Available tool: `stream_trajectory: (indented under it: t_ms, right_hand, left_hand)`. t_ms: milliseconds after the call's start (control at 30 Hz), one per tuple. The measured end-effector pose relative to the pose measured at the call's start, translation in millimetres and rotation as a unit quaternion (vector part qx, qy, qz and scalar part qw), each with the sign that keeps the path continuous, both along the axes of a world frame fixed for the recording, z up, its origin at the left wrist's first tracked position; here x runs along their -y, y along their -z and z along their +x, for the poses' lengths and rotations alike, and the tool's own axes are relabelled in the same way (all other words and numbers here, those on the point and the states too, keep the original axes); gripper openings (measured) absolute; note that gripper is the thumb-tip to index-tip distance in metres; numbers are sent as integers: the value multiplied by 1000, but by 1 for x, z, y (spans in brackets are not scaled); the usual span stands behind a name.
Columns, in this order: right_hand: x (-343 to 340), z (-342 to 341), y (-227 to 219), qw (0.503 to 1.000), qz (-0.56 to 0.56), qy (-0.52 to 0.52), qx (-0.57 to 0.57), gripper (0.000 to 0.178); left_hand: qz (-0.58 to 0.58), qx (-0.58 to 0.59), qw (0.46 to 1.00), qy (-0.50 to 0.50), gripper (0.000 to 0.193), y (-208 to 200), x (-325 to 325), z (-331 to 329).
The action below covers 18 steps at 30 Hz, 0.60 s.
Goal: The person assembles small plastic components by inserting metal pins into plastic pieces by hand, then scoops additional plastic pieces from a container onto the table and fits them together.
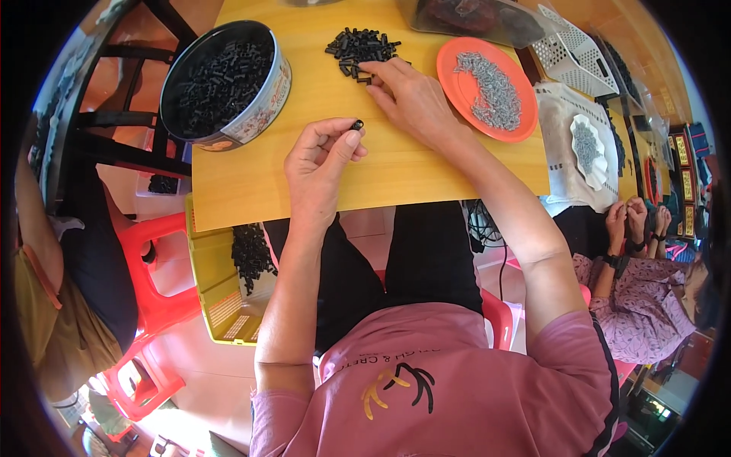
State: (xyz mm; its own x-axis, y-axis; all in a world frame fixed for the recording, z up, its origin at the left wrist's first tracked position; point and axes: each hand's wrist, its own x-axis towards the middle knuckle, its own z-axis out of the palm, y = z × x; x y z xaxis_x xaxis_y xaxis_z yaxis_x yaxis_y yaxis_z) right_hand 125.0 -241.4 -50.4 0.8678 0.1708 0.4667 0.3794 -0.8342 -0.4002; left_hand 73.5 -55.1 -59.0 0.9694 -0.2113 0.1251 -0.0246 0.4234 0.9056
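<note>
My left hand [322, 156] is closed over the wooden table, pinching a small black cylindrical piece [357, 124] between thumb and fingers. One end of the piece faces up and looks hollow. Farther forward, my right hand [415, 103] reaches to the near edge of a loose pile of black cylindrical pieces [362, 46]. Its fingers are stretched out, with thumb and fingertips apart around a few pieces at the pile's edge. To the right of that hand lies an orange-red plate [449, 76] with many small silvery metal parts [495, 91] on it.
A round tin [263, 114] full of black pieces stands at the table's left. Beyond the plate are a clear plastic container [487, 23] and a white perforated basket [575, 57]. A yellow crate [217, 305] sits below the table's left edge. Another person's hands [628, 217] work at the right.
</note>
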Motion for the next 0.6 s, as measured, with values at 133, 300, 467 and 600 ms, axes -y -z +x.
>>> stream_trajectory:
  t_ms: [133,300,467,600]
  right_hand:
    - [4,-2,0,1000,5,14,-15,18]
    - [4,-2,2,999,-6,35,1,14]
    - [6,-5,-2,1000,-10,23,-13,14]
    - [8,-9,-3,999,-29,16,-11,14]
  left_hand:
    - [2,2,1000,2,17,-1,2,1]
    - [7,5,1000,1,17,1,1,1]
    - [4,6,1000,0,17,1,1,1]
    - [1,-3,1000,0,17,1,1,1]
